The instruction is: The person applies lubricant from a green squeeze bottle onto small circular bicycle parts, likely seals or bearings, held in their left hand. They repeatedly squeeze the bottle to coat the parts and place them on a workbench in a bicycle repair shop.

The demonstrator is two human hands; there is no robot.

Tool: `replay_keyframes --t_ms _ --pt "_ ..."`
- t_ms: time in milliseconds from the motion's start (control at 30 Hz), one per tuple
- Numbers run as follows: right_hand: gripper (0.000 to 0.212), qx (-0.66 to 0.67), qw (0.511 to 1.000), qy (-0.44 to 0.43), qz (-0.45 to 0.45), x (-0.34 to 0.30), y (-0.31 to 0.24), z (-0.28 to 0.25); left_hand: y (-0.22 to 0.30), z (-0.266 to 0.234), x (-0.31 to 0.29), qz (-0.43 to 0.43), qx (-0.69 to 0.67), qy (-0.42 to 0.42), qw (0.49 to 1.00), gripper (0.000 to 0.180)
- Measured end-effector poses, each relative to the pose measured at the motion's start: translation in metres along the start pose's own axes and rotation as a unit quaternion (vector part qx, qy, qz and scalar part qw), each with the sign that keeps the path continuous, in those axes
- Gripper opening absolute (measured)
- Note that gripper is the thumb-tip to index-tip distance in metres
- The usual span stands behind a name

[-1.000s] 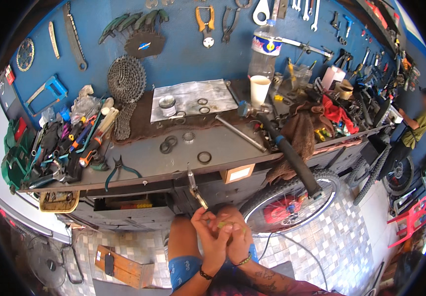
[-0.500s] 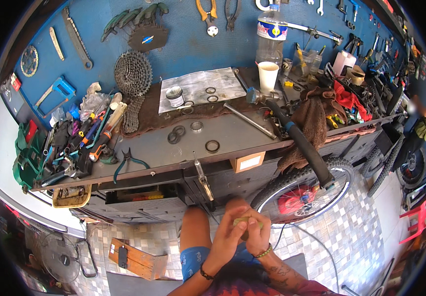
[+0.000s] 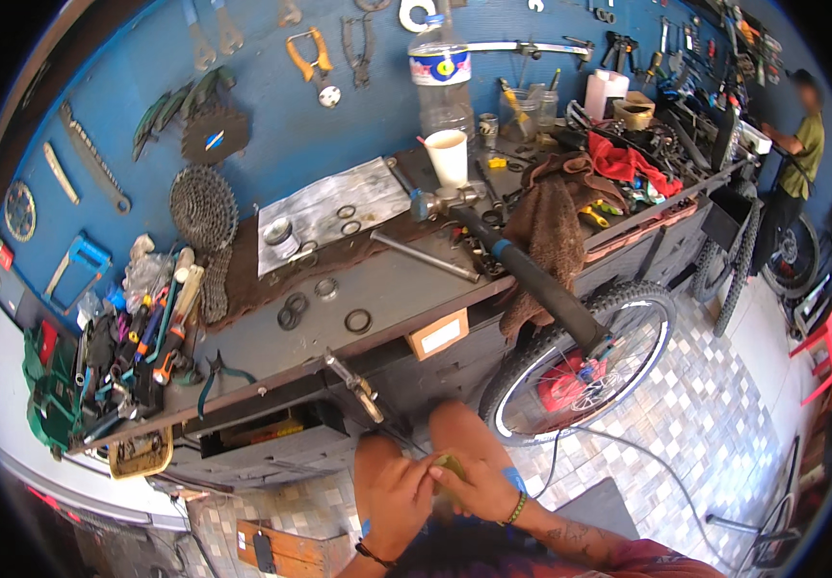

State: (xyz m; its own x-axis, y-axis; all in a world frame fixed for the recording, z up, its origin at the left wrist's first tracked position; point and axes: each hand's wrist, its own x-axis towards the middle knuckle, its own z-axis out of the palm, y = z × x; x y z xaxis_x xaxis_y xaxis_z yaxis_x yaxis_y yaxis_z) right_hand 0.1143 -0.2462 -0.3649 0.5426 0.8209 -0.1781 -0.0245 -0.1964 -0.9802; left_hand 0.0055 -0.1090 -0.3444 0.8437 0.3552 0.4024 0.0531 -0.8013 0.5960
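Low in front of my lap, my left hand (image 3: 395,493) and my right hand (image 3: 485,489) come together around a small yellow-green piece (image 3: 450,465). My right thumb and fingers wrap it, while the left fingertips pinch at its near-left side. Most of it is hidden in the fingers, so its kind does not show. Beyond my hands, on the bench (image 3: 272,371), lie several dark rings (image 3: 358,321) and a metal ring (image 3: 325,288). An open small tin (image 3: 281,238) stands on a stained paper sheet (image 3: 377,188).
A bicycle fork (image 3: 541,275) juts over the bench edge, above a wheel (image 3: 662,332). Hand tools (image 3: 151,332) and pliers (image 3: 214,380) lie at left. A paper cup (image 3: 448,159), a plastic bottle (image 3: 440,87) and a brown cloth (image 3: 546,217) are behind. Another person (image 3: 803,144) stands far right.
My view has swung to the right, so the bench things appear farther left. My hands have drawn lower and slightly apart, still around the yellow-green piece. The person at right shows more fully.
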Motion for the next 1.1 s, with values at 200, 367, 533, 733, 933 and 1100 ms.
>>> replay_keyframes --t_ms 200,367,533,733,933,1100 --pt "0.033 -0.063 0.998 -0.017 0.026 0.0 0.019 -0.009 0.0 0.029 -0.004 0.037 0.11 0.07 0.991 0.018" --pt "0.028 -0.169 0.981 0.029 -0.095 0.009 0.047 -0.012 -0.012 0.044 -0.003 0.03 0.147 0.033 0.988 0.019" --pt "0.029 -0.104 0.992 0.047 -0.054 0.015 0.05 -0.019 -0.017 0.055 -0.004 0.035 0.102 0.018 0.994 0.035" --pt "0.028 -0.002 0.998 0.009 0.061 0.01 0.024 -0.023 -0.02 0.059 -0.01 0.037 0.092 -0.002 0.995 0.045" --pt "0.024 -0.147 0.985 0.05 -0.079 0.009 0.058 -0.023 -0.018 0.064 -0.009 0.03 0.081 -0.009 0.996 0.032" --pt "0.024 -0.175 0.982 0.063 -0.041 0.012 0.083 -0.019 -0.016 0.071 -0.013 0.037 0.088 0.007 0.995 0.028"
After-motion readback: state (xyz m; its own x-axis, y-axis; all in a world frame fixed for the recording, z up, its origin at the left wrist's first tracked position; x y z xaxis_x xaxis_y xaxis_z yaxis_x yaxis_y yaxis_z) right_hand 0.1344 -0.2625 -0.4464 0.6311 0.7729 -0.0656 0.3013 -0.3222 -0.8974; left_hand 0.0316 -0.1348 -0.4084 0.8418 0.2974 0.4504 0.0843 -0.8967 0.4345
